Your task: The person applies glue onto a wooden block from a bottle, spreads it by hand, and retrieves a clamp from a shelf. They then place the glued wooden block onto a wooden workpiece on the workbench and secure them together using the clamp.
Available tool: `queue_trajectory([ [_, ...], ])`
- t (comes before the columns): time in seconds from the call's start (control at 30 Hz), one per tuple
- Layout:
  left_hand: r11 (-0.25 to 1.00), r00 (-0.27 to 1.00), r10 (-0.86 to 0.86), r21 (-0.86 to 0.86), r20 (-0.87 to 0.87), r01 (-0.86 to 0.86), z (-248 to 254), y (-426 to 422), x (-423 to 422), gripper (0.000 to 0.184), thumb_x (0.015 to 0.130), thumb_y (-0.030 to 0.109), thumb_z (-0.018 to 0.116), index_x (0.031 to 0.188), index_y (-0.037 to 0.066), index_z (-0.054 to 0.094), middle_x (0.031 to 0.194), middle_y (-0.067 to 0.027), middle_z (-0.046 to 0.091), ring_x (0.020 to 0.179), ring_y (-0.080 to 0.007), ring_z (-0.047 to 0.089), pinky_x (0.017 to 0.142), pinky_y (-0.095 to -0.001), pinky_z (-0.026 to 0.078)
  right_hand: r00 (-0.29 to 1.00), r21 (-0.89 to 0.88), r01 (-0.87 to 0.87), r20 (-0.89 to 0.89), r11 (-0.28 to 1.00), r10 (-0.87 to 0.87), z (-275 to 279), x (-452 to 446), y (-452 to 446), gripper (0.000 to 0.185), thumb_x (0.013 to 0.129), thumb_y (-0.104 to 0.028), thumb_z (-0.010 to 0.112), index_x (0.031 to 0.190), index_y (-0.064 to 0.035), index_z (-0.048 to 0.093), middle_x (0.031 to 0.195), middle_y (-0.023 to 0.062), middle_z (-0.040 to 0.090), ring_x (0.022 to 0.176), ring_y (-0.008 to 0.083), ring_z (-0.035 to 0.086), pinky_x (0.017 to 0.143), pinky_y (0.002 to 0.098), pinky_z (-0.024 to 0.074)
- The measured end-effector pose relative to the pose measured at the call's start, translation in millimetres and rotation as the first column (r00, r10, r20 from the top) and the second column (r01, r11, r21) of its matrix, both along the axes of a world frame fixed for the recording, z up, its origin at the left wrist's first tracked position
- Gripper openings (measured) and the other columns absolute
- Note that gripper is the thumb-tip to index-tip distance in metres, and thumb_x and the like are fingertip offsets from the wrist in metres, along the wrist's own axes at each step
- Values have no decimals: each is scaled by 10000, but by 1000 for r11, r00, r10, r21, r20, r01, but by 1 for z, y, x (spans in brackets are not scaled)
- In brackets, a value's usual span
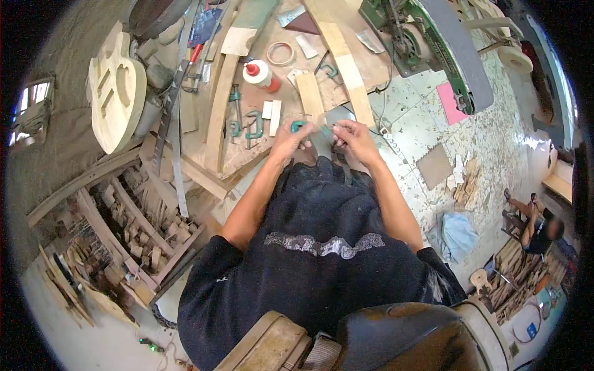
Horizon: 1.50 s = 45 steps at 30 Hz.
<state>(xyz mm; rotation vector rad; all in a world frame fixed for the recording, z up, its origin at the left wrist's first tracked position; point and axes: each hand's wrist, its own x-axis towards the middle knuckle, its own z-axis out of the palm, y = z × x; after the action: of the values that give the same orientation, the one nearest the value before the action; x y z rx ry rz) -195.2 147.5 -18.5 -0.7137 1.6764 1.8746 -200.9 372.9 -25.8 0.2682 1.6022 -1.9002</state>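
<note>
My left hand point(293, 140) is closed around a green C-clamp point(297, 126) at the bench's near edge. Opposite it, my right hand point(355, 137) has its fingers pinched together by a blurred greenish part that may belong to the same clamp; I cannot make out its exact shape. A pale wooden board point(309, 94) lies just beyond the hands. Left of them are two small light wood blocks point(275, 117), with another green C-clamp point(253, 125) beside them. A glue bottle point(257, 74) with a red cap stands farther back.
The workbench point(291, 80) carries long wooden strips point(344, 59), a roll of tape point(281, 54) and a saw point(168, 117). A guitar-shaped wooden body point(117, 93) stands left. A green machine point(427, 49) is at right. Scrap wood point(145, 229) fills a crate. Another person point(537, 229) sits far right.
</note>
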Motion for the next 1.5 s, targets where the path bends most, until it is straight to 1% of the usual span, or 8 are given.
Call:
queue_trajectory([
  [0.13,950,978,208,-233,-28,-208,-86,-14,-11,320,988,272,624,1164,6,618,889,-118,713,669,-185,677,608,-303,520,998,83,55,11,995,-56,1,-10,68,239,980,-200,634,1117,-8,668,817,4,646,706,75,563,645,229,461],
  [0.23,600,964,-152,-796,-218,-86,-115,-18,-25,302,957,240,632,1078,-36,622,940,-183,698,795,-316,688,724,-411,532,992,125,106,53,986,-113,-7,-12,108,231,1000,-226,606,1077,-18,671,822,9,652,713,83,576,659,228,473],
  [0.33,654,957,22,-719,-290,-233,-109,-3,-34,323,939,255,637,1066,-42,619,955,-222,691,912,-391,658,825,-461,498,983,110,133,113,985,-145,-7,-13,126,247,996,-252,623,1073,-21,667,839,22,661,731,92,595,683,236,499],
  [0.5,299,928,-77,-896,-365,-328,-82,27,-7,442,906,411,664,1024,-13,630,931,-224,690,884,-416,659,831,-513,491,963,64,186,184,980,-195,-19,-2,139,299,984,-295,650,1096,-17,658,895,55,671,779,119,629,723,264,534],
  [0.83,688,995,26,-724,91,48,-145,30,-10,777,806,684,675,955,-77,726,928,-271,716,964,-391,690,921,-465,503,966,78,116,224,990,-131,-29,9,174,288,983,-295,650,1097,-30,638,899,55,663,801,124,634,736,271,535],
  [0.97,941,958,288,-185,3,-282,-154,49,2,664,914,554,641,1185,-52,632,1103,-156,689,1051,-318,658,962,-458,505,971,80,116,202,990,-130,-31,13,184,258,988,-285,643,1085,-46,638,896,47,665,790,118,630,735,266,534],
  [1.13,768,872,475,428,119,-476,-153,65,16,513,1030,295,575,1432,12,428,1379,-108,557,1205,-264,583,1020,-474,491,974,12,64,218,998,-65,-35,18,190,242,989,-272,645,1084,-49,645,892,40,666,795,112,630,737,265,535],
  [1.5,845,930,368,426,-25,-323,-144,123,59,363,1006,218,621,1317,41,556,1205,-73,664,1069,-193,645,923,-392,539,971,45,35,235,998,-45,-36,26,184,205,969,-228,673,1048,-39,671,800,-9,614,690,69,518,633,220,432],
])
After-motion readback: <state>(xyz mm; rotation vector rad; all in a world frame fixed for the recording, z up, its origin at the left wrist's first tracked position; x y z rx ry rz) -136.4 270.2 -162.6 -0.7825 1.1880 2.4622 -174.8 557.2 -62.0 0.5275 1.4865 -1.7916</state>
